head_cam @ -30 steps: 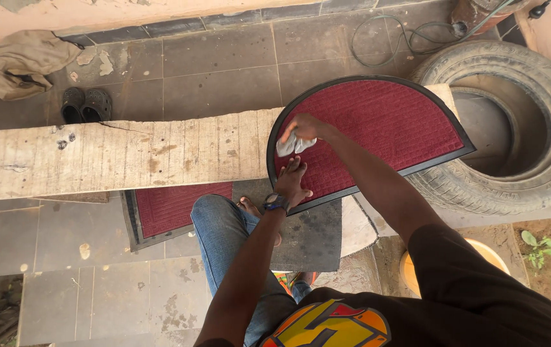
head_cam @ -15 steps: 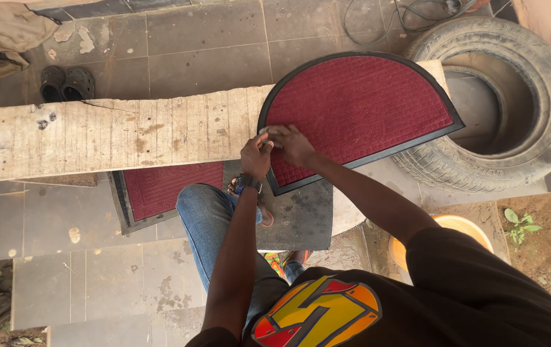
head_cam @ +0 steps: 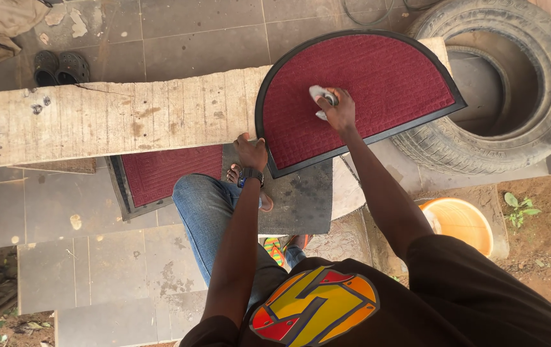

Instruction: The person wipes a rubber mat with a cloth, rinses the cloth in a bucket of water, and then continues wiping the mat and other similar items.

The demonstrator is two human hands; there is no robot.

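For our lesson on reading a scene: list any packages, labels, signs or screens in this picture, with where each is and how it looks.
No packages, signs or screens are in view.
Shirt graphic: on the person's dark shirt, bottom centre; a rounded emblem in yellow, orange and red with a dark outline.

Right hand (head_cam: 338,110) extended, fingers clenched; left hand (head_cam: 250,151) pressed down, arm straight.
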